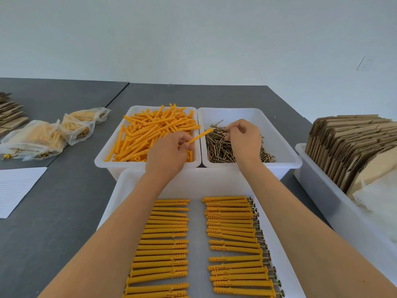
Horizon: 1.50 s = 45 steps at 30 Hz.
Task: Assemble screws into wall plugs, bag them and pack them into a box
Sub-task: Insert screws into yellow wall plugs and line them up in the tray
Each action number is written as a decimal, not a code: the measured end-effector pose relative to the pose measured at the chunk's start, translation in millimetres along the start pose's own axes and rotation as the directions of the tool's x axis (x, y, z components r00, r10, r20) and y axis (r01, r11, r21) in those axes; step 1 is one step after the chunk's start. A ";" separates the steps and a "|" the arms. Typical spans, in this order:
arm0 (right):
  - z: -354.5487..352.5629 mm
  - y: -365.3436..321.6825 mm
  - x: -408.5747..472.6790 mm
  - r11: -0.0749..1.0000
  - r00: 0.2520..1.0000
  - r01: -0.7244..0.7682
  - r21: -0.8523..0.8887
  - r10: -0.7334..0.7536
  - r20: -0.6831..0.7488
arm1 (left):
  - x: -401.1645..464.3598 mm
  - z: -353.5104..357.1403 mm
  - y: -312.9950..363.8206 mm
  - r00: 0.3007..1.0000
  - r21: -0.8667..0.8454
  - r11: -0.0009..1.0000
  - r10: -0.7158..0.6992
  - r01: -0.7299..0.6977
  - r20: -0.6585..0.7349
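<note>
Pinching one orange wall plug (200, 136) in my left hand (169, 154) with its open end aimed rightward, I curl my right hand (243, 137) fingers into the screws (221, 149) bin, picking one to seat inside it.

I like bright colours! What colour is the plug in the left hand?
Orange-yellow. The wall plug pinched by the left hand shows best in the head view.

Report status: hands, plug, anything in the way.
Left hand grips one orange wall plug above the bins. Right hand picking at the screws in their bin. Nothing in the way.
</note>
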State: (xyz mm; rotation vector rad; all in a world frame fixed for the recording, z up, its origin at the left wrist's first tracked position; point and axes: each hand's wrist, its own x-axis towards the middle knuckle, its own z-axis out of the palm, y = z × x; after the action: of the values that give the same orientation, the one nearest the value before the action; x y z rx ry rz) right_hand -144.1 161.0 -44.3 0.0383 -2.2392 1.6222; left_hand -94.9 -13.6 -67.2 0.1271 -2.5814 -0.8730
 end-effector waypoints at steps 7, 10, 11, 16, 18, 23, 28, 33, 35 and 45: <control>-1.5 5.2 3.3 0.991 0.999 0.038 -0.129 -0.040 -0.014 | -1.0 1.5 -0.5 0.998 0.037 0.999 0.002 0.000 -0.056; -0.3 6.3 3.8 0.987 0.998 0.063 -0.147 -0.066 -0.012 | -1.4 1.2 -0.4 0.999 0.039 0.999 0.008 -0.006 -0.050; 0.3 6.3 3.9 0.986 0.998 0.065 -0.150 -0.068 -0.013 | -1.2 0.9 -0.5 0.999 0.039 0.999 0.008 -0.006 -0.046; 0.1 7.1 5.2 0.984 0.995 0.073 -0.161 -0.082 -0.049 | -0.7 2.1 -0.5 0.999 0.051 0.999 0.015 -0.012 -0.043; 0.4 7.4 4.7 0.977 0.994 0.101 -0.187 -0.109 -0.032 | -0.3 1.9 -1.0 0.999 0.053 0.998 0.020 -0.018 -0.044; 7.6 6.4 -3.0 0.932 0.966 0.258 -0.254 -0.243 0.089 | 0.7 2.4 -1.8 0.999 0.069 0.997 0.036 -0.034 -0.024; 15.6 4.8 -9.5 0.909 0.914 0.378 -0.176 -0.337 0.225 | -1.0 2.3 -0.5 0.996 0.079 0.994 0.079 -0.075 -0.047; 16.7 1.6 -15.9 0.871 0.838 0.485 -0.076 -0.437 0.327 | -2.2 1.8 4.8 0.980 0.085 0.979 0.193 -0.188 -0.052; 14.1 0.8 -14.0 0.876 0.854 0.478 -0.069 -0.445 0.267 | -1.9 -0.6 6.8 0.977 0.104 0.974 0.209 -0.204 -0.045; -19.9 17.5 25.4 0.852 0.895 -0.388 0.351 0.440 -0.080 | -25.2 -29.3 73.7 0.777 -0.387 0.914 0.329 -0.120 0.536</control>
State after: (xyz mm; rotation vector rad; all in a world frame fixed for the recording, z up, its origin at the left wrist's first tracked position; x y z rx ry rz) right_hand -166.2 190.1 -47.0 -0.5068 -1.9220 2.1259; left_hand -56.7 34.2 -10.8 -0.6553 -2.8464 -1.4145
